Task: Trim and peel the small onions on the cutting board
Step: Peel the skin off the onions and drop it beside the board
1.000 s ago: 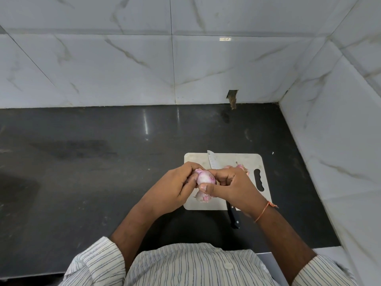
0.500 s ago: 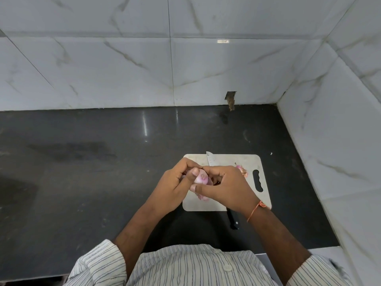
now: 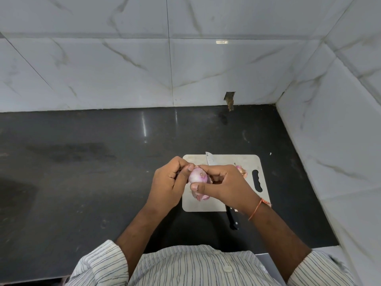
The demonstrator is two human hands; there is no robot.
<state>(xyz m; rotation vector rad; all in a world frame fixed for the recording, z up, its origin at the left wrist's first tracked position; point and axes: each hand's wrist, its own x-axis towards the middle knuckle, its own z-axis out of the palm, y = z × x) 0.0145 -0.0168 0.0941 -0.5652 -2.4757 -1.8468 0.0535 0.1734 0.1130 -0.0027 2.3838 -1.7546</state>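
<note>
A small pink onion (image 3: pixel 198 175) is held above the white cutting board (image 3: pixel 248 162) between both hands. My left hand (image 3: pixel 171 184) grips its left side with curled fingers and the thumb on top. My right hand (image 3: pixel 224 185) pinches its right side, thumb underneath at the front. Another small onion or loose skin (image 3: pixel 201 197) lies on the board just below my hands. More pink onion pieces (image 3: pixel 241 169) lie on the board behind my right hand. A knife lies across the board, its blade tip (image 3: pixel 209 158) at the far edge and its black handle (image 3: pixel 233 219) sticking off the near edge.
The board sits on a dark stone counter (image 3: pixel 82 162) close to the right wall. White marble-look tiles (image 3: pixel 165 69) cover the back and right walls. A small hole (image 3: pixel 229 99) shows at the foot of the back wall.
Both hands stayed together over the board and shifted slightly; the onion turned between the fingers, now showing more of its pale pink surface. The knife and board have not moved.
</note>
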